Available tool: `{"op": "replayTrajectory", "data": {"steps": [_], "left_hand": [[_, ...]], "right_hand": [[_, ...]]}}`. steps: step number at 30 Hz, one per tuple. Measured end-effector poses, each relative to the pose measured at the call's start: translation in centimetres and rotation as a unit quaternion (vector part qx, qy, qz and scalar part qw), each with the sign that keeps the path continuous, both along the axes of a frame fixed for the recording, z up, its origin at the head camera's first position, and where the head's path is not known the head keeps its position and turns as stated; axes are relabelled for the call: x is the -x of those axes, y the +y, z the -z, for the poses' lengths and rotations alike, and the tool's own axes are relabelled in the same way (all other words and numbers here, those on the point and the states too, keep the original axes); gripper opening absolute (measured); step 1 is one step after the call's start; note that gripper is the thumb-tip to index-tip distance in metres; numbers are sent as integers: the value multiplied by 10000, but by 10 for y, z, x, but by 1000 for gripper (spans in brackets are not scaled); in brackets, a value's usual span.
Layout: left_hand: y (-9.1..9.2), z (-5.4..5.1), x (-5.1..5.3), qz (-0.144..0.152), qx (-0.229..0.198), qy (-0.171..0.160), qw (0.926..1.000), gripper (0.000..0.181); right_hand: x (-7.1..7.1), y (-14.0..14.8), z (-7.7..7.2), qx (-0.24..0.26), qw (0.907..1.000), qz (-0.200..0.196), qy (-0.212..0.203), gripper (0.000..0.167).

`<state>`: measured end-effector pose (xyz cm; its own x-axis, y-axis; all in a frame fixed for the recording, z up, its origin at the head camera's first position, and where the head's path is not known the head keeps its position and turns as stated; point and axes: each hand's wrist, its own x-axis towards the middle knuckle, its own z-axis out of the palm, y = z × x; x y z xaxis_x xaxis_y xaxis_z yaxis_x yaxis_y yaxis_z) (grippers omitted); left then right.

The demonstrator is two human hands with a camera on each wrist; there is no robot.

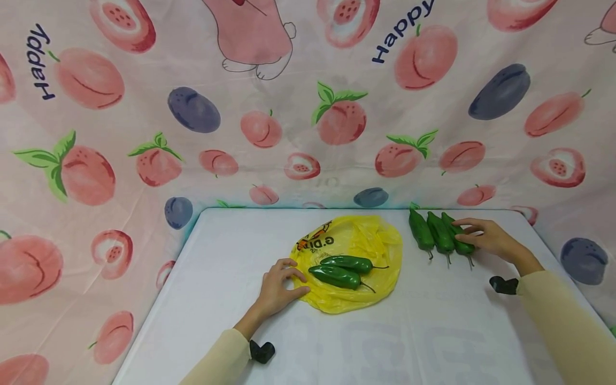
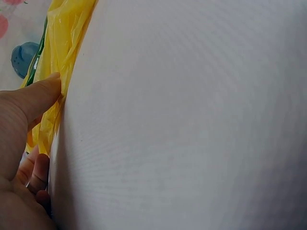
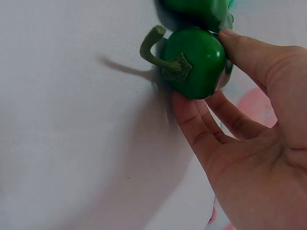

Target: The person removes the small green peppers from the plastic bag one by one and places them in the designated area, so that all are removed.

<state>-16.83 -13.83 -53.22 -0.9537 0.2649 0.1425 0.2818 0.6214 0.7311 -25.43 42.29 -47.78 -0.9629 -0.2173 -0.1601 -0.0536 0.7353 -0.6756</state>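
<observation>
Two glossy green peppers, one (image 1: 347, 263) behind the other (image 1: 335, 277), lie on a flattened yellow plastic bag (image 1: 385, 240) in the middle of the table. At the bag's left edge is my left hand (image 1: 278, 286); its thumb and fingers pinch the yellow plastic (image 2: 60, 43). Three more green peppers stand in a slanted row at the back right, stems toward me. My right hand (image 1: 495, 241) holds the rightmost pepper (image 3: 199, 62) between thumb and fingers. That pepper touches the middle one (image 1: 440, 235); the left one (image 1: 421, 232) is beside it.
A white table (image 1: 216, 240) carries everything. Behind and around it hangs a cloth (image 1: 298, 96) printed with peaches and plums. Black devices sit at the left wrist (image 1: 262, 352) and right wrist (image 1: 503, 285). Bare tabletop (image 1: 385, 347) lies between the forearms.
</observation>
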Motion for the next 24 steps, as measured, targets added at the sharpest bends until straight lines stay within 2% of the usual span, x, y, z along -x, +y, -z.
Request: {"op": "replayTrajectory", "data": {"steps": [17, 24], "left_hand": [[-1, 1, 1, -6, -20, 13, 10000, 16], [0, 1, 0, 22, -60, -7, 10000, 16]], "right_hand": [[3, 1, -2, -149, 9998, -103, -9, 59], [5, 5, -10, -305, 9990, -305, -143, 72]]}}
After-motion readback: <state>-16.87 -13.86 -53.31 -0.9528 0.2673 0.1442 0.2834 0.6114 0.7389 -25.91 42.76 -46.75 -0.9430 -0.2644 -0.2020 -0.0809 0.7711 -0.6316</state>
